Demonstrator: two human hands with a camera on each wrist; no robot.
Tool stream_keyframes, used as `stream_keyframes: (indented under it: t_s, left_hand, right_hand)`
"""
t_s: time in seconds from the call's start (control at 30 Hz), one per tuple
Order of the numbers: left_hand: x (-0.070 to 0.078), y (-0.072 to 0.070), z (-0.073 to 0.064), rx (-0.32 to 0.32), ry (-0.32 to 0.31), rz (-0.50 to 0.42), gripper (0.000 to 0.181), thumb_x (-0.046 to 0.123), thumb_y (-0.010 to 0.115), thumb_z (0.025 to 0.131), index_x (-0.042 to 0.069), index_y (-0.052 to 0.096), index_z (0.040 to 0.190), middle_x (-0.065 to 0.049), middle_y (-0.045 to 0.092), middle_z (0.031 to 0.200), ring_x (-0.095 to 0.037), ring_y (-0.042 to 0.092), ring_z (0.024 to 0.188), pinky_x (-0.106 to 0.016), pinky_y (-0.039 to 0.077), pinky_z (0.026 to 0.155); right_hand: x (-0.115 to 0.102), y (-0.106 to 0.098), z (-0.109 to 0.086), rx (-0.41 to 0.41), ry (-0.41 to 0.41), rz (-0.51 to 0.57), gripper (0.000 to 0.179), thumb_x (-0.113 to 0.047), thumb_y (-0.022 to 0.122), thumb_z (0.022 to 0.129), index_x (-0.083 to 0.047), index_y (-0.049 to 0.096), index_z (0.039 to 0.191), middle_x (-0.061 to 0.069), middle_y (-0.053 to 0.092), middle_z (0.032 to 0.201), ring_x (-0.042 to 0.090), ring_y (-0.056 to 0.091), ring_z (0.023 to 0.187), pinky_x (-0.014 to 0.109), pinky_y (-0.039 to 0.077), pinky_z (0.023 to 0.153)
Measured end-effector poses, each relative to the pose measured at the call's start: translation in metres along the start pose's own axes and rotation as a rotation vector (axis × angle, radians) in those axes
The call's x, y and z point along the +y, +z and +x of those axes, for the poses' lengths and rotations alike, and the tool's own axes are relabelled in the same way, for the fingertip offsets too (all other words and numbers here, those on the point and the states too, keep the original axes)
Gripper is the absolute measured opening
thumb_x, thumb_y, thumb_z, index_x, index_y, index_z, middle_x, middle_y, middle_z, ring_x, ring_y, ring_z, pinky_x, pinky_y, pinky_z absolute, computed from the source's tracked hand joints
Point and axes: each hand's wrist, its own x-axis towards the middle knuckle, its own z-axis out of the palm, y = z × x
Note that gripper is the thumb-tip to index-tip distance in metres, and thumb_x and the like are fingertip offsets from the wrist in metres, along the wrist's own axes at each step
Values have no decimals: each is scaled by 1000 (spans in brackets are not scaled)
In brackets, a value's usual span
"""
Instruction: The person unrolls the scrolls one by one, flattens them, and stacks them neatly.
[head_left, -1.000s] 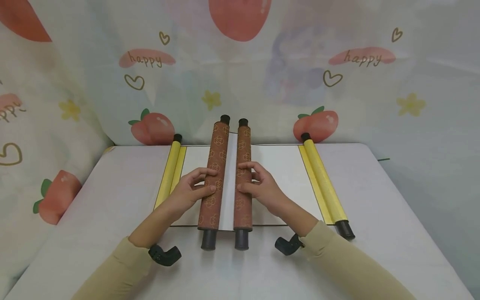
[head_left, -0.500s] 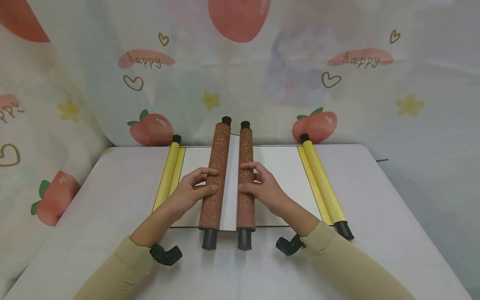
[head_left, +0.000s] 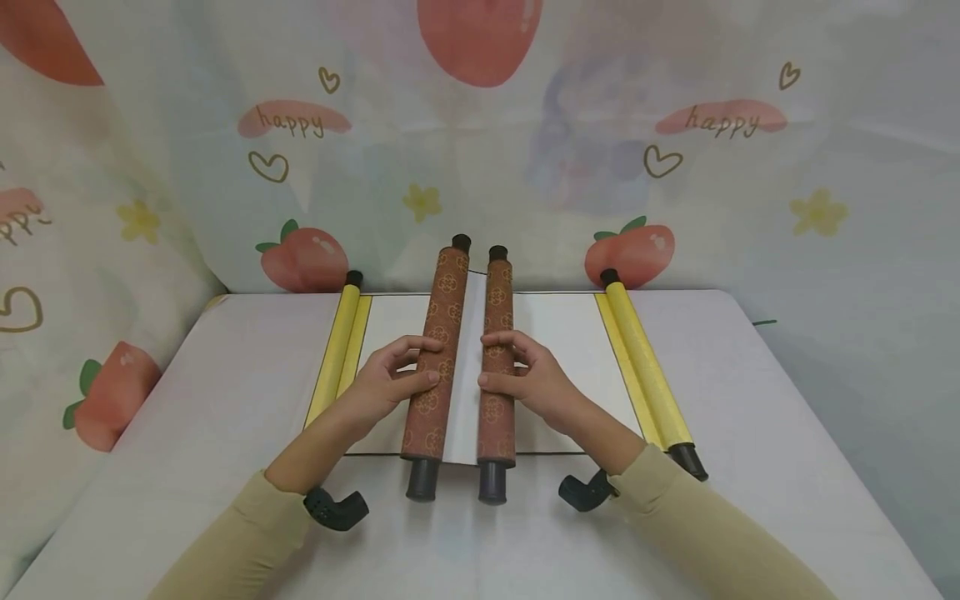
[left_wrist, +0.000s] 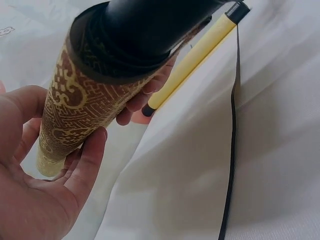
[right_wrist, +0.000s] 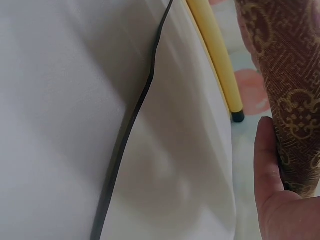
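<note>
A brown patterned scroll, partly rolled up, is held above the table as two rolls with black end knobs. My left hand (head_left: 386, 383) grips the left roll (head_left: 437, 358), thumb and fingers around its outer side. Around the right roll (head_left: 498, 358) curl the fingers and thumb of my right hand (head_left: 536, 379). A narrow strip of white backing (head_left: 467, 367) spans the gap between the rolls. In the left wrist view, fingers wrap the patterned roll (left_wrist: 75, 100) below its black knob (left_wrist: 150, 25). The right wrist view shows a thumb (right_wrist: 267, 155) against the other roll (right_wrist: 295, 95).
Beneath the held rolls, a yellow-edged scroll lies spread out, its white sheet (head_left: 566, 367) flat on the table (head_left: 757, 467). Its yellow rollers stand to the left (head_left: 337, 350) and right (head_left: 648, 358). A printed cloth (head_left: 480, 167) hangs behind the table.
Both hands and the two brown rolls have shifted slightly to the right. Their far ends lean a little further right and sit slightly lower in view. The grip is the same.
</note>
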Motion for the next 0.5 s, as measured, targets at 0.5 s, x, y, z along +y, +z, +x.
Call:
stream_keyframes:
  t_s: [0.5]
  left_hand:
    - [2, 6, 1, -9, -4, -10, 41, 21, 69, 96, 18, 55, 134, -12, 51, 137, -27, 59, 116, -37, 55, 87]
  right_hand:
    - [-1, -8, -8, 33, 24, -12, 57, -11, 68, 91, -24, 49, 143, 11, 41, 146, 33, 51, 120, 39, 56, 82]
